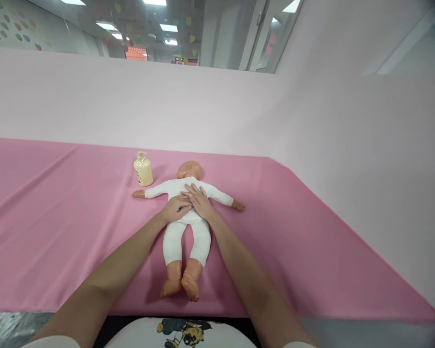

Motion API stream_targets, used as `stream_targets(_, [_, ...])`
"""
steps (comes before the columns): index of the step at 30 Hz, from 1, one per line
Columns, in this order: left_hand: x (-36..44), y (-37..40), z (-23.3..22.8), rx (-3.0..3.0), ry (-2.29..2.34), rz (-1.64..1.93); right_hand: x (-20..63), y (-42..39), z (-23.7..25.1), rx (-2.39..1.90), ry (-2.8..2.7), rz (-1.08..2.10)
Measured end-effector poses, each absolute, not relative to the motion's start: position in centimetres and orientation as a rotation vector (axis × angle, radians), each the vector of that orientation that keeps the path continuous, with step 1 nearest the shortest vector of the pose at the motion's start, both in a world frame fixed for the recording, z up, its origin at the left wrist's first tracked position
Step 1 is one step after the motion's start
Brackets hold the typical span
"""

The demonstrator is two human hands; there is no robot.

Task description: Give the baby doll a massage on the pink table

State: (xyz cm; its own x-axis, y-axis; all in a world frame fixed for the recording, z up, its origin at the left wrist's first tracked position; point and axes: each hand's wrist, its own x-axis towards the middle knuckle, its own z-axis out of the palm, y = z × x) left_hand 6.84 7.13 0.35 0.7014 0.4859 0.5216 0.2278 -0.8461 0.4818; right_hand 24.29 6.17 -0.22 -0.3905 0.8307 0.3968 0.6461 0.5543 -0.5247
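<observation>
A baby doll in a white suit lies on its back on the pink cloth, head away from me, arms spread, bare feet toward me. My left hand rests flat on the doll's belly. My right hand lies flat on its chest, its fingers overlapping my left hand's fingers. Neither hand grips anything. A small cream-coloured bottle stands upright just left of the doll's head, near its outstretched arm.
The pink cloth covers the table from left to right. A pale pink wall runs behind and along the right side. Windows and ceiling lights show above the wall.
</observation>
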Motion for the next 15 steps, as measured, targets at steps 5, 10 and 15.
stream_targets(5, [7.1, 7.6, -0.1, 2.394, 0.603, 1.017, 23.8, 6.7, -0.8, -1.317, -2.049, 0.344])
stream_targets(10, [7.1, 8.0, -0.9, 2.296, 0.783, 1.2, 23.4, 7.0, -1.4, -1.373, -1.853, 0.295])
stream_targets(15, [6.8, 8.4, -1.4, 2.192, 1.003, 1.24, 23.8, 6.6, -1.3, -1.331, -1.641, 0.258])
